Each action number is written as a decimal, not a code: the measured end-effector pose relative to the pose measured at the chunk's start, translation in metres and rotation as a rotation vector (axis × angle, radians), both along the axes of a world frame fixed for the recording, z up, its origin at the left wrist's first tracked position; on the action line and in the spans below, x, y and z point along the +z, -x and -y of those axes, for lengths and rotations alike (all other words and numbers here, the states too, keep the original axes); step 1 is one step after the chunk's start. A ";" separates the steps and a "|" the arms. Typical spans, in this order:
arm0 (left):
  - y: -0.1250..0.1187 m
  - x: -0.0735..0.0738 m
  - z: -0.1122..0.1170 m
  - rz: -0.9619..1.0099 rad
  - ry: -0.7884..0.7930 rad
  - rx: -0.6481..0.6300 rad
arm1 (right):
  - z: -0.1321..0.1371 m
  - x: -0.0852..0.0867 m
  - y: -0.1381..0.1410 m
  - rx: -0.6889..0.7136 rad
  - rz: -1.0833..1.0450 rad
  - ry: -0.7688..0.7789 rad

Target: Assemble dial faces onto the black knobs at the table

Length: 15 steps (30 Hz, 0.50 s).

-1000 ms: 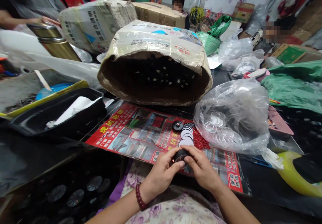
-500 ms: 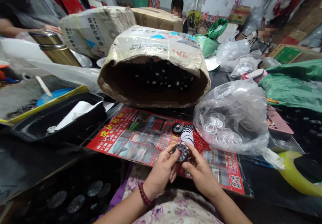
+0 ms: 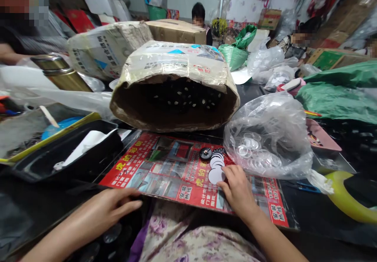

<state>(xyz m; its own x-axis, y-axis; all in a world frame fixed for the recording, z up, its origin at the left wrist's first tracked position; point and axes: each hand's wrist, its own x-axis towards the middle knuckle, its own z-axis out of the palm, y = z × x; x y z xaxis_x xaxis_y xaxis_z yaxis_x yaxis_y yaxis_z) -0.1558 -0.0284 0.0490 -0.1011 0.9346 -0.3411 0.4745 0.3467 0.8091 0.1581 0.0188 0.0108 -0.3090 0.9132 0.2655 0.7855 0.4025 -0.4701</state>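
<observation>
My left hand (image 3: pixel 122 202) is over the left front edge of the printed board, fingers stretched out and apart, holding nothing. Below it, mostly in shadow, lie clear-looking round discs (image 3: pixel 112 233) in a dark space. My right hand (image 3: pixel 238 187) is at the board's middle, thumb and fingertips closed on the edge of a white disc (image 3: pixel 216 176). That disc is the nearest of an overlapping row of white discs. Behind the row sits a black round part (image 3: pixel 205 154) with a small brass-coloured centre. Red thin pieces (image 3: pixel 229 160) lie partly hidden behind my right fingers.
A wrapped carton (image 3: pixel 176 63) opens toward me, holding black parts. Right of it stands a clear plastic bag (image 3: pixel 271 132) of transparent rings. A black tray (image 3: pixel 38 154) and a gold flask (image 3: pixel 66 75) are on the left, a yellow curved object (image 3: pixel 341 193) on the right. Other people sit beyond.
Both hands held a dark numbered dial together. Now they are apart: my left hand has moved left and the dial is out of sight, while my right hand has come to the white discs.
</observation>
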 end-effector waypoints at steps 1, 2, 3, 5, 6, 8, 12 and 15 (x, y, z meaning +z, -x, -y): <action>-0.010 0.002 -0.011 -0.078 -0.060 -0.070 | -0.003 0.001 0.005 -0.019 0.069 -0.019; -0.024 0.003 -0.022 -0.158 -0.153 -0.155 | -0.006 0.002 0.010 -0.038 0.125 -0.029; -0.040 0.004 -0.035 -0.224 -0.231 -0.198 | -0.009 0.002 0.013 -0.055 0.164 -0.036; -0.078 0.003 -0.060 -0.362 -0.353 -0.251 | -0.012 0.002 0.015 -0.073 0.183 -0.034; -0.096 0.002 -0.073 -0.397 -0.414 -0.265 | -0.012 0.002 0.014 -0.075 0.161 -0.024; -0.128 -0.003 -0.094 -0.430 -0.426 -0.247 | -0.010 0.003 0.010 -0.063 0.060 0.021; -0.152 -0.020 -0.119 -0.303 -0.351 -0.124 | 0.005 0.008 -0.001 -0.003 -0.272 0.077; -0.141 -0.031 -0.120 -0.174 -0.338 -0.079 | 0.023 0.008 -0.004 0.021 -0.400 -0.045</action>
<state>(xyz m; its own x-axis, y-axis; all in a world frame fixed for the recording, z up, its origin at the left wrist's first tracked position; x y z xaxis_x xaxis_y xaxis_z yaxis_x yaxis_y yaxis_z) -0.0145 0.0919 0.0177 -0.0536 0.9986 0.0032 0.6296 0.0314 0.7763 0.1624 -0.0044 0.0189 -0.1916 0.8924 0.4086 0.5355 0.4439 -0.7184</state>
